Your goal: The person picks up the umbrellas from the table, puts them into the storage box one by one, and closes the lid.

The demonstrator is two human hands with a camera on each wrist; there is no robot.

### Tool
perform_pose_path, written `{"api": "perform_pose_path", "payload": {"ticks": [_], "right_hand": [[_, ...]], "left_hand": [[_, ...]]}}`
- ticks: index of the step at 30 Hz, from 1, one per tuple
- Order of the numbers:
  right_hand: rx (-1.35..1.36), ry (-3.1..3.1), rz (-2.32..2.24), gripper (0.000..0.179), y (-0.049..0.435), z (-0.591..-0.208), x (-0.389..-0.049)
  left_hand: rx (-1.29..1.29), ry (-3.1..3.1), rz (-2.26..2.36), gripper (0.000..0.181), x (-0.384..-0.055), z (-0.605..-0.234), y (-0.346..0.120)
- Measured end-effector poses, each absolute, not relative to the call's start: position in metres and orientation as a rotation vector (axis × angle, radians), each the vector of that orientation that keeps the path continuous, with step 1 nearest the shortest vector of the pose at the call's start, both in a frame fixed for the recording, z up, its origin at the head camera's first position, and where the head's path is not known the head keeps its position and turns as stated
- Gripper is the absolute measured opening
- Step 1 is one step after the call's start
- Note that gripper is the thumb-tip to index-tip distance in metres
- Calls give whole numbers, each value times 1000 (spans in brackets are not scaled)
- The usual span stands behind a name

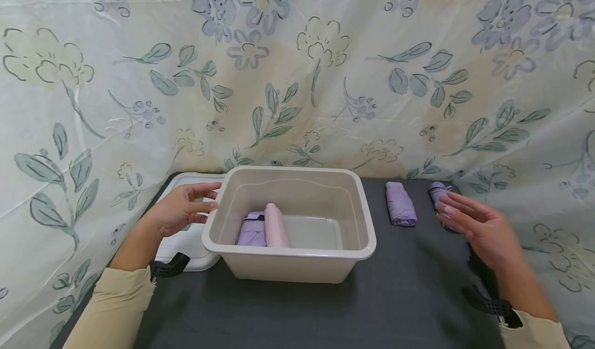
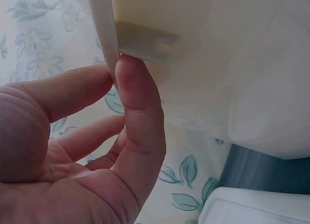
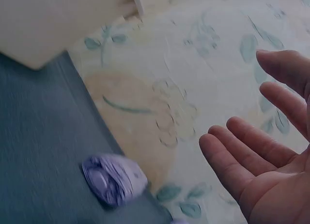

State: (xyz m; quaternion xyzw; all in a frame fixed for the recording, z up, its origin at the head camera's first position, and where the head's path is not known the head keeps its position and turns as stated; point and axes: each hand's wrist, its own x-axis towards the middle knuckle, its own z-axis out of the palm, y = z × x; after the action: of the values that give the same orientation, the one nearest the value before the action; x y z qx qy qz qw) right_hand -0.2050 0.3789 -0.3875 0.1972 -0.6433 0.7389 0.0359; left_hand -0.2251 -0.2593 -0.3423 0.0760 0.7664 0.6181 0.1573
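A beige plastic bin (image 1: pixel 297 266) stands mid-table. My left hand (image 1: pixel 188 207) pinches its left rim between thumb and fingers; the left wrist view shows the fingertips (image 2: pixel 131 71) against the rim's underside. Inside, toward the left, a purple rolled bundle (image 1: pixel 252 231) with a dark band lies beside a pink roll (image 1: pixel 276 226). My right hand (image 1: pixel 481 227), fingers apart and holding nothing, hovers by a purple bundle (image 1: pixel 438 190) at the far right, partly hiding it. Another purple bundle (image 1: pixel 401 204), pleated like a folded compact umbrella, lies between that one and the bin.
A white lid (image 1: pixel 197 258) lies flat to the left of the bin, partly behind it and my left hand. The dark grey table (image 1: pixel 260 313) meets a floral curtain (image 1: pixel 297 106) at the back and sides.
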Motion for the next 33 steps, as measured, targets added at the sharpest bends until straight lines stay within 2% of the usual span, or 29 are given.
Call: {"api": "perform_pose_path", "payload": {"ticks": [11,15,19,33], "right_hand": [[494,-1962,2283,54,421,-409,-190],[176,-2404,1876,52,434,-414,-188],[-49,-2830,1317,64,447,-418,-185],[-195,-2895,1032,74,482,-431,-178]], "left_hand": [[219,2200,1771,69,-226,-345,-258],[226,2203,1771,69,-225,-345,-258],[230,2211,1768,70,-225,-345,-258],[232,2213,1771,68,-225,-344,-257]]}}
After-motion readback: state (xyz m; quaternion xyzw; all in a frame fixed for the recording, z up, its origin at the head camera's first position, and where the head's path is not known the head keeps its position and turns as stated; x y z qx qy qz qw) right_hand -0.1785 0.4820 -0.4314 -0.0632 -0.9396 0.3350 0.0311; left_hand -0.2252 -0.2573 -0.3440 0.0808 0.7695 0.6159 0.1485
